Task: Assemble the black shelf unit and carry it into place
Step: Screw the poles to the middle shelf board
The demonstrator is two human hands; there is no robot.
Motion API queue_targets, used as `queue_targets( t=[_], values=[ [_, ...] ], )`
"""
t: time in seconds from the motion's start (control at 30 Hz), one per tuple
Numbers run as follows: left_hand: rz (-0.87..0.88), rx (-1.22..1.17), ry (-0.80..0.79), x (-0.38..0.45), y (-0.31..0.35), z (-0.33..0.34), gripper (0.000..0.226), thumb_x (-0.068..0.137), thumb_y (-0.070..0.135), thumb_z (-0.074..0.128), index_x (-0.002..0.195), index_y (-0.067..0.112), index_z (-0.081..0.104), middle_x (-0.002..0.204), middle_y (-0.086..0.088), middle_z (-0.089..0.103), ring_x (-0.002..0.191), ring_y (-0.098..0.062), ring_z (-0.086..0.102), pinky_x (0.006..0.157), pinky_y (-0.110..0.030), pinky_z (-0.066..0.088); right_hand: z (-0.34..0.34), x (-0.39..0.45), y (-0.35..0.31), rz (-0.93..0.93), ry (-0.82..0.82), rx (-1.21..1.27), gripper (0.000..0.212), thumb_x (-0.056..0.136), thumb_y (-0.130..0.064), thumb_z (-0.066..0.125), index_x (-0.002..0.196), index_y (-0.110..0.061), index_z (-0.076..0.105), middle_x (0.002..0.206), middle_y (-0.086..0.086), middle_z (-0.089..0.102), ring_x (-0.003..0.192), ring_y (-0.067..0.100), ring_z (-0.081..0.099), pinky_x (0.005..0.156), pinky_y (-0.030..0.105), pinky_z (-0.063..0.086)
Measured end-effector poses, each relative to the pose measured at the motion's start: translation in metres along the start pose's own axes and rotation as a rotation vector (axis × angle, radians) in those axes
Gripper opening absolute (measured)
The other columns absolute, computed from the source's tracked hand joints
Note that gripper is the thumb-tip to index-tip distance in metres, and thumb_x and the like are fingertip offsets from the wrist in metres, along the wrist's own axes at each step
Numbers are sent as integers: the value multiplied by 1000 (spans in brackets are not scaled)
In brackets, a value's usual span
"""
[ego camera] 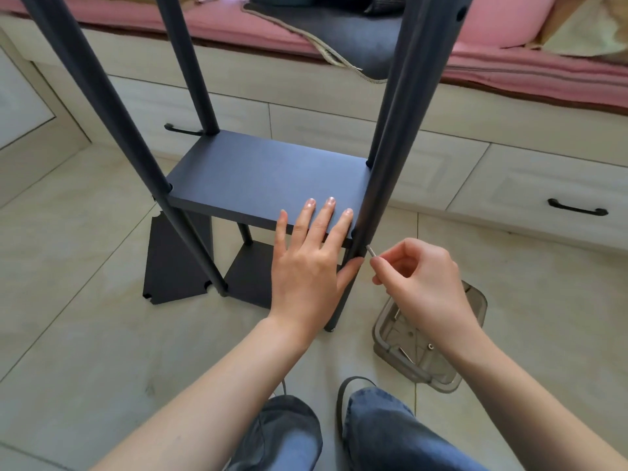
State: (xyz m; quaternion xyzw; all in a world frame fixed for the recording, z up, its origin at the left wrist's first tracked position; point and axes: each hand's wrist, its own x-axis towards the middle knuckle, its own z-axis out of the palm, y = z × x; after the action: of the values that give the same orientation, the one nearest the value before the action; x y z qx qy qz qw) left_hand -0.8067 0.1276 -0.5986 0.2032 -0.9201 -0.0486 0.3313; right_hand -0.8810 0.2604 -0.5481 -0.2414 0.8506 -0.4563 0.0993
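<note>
Closest to me, my knees are bending over the tile floor [85, 334], and just to the right a clear tray [431, 348] is sitting there with a few small fittings in it, too small to tell which. My right hand [419, 278] is pinching a small metal pin or key [370, 249], fingers curled round it, with the tip right at the side of the front right pole [384, 164], level with the shelf edge. My left hand [311, 263] is lying flat on the shelf board [258, 178], fingers straight, thumb touching the pole, holding the board steady.

So I reckon I'm fastening this board to that pole, somewhere mid-assembly. The unit is standing on the floor in front of the bed [272, 45], four poles up, one lower board already in, and a spare board [170, 263] is lying on the tiles to the left. Next move probably needs the fastener lined up square with the hole while the left hand is keeping the board level, otherwise it could go in crooked.
</note>
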Motion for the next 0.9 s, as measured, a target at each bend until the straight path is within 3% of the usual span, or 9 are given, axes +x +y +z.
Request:
queue_targets(
  t=[0.23,0.4,0.5,0.7,0.9],
  values=[
    [29,-50,-12,-1,-6,-1,56,92,41,69,142,16,58,148,-7,54,142,-30,45,121,-55,19,5,3,-3,-24,31,3,13,89,-26,70,76,-23,68,70,-7,70,67,4,66,63,22,53],
    [23,-53,9,-3,-6,1,54,93,41,67,141,17,59,147,-6,55,141,-29,46,120,-54,21,9,4,-2,-52,60,5,12,88,-25,71,76,-24,68,69,-8,69,68,1,65,59,13,49],
    [16,-53,22,-3,-7,0,54,92,41,69,140,17,60,146,-6,56,140,-29,48,120,-54,22,11,8,-2,-48,46,38,11,88,-25,72,78,-23,69,70,-7,70,67,4,66,63,20,52],
    [9,-87,11,-3,-7,-1,52,93,41,63,140,18,60,147,-3,55,141,-26,46,121,-51,19,8,12,1,-69,45,185,13,80,-22,80,76,-18,68,67,-5,70,54,8,63,53,16,47],
    [-4,-132,8,-3,-7,-3,51,88,22,64,139,17,61,147,-3,56,141,-27,45,121,-51,17,12,8,5,-144,68,183,19,78,-21,82,73,-18,65,66,-5,68,58,12,63,57,22,51]
  ],
)
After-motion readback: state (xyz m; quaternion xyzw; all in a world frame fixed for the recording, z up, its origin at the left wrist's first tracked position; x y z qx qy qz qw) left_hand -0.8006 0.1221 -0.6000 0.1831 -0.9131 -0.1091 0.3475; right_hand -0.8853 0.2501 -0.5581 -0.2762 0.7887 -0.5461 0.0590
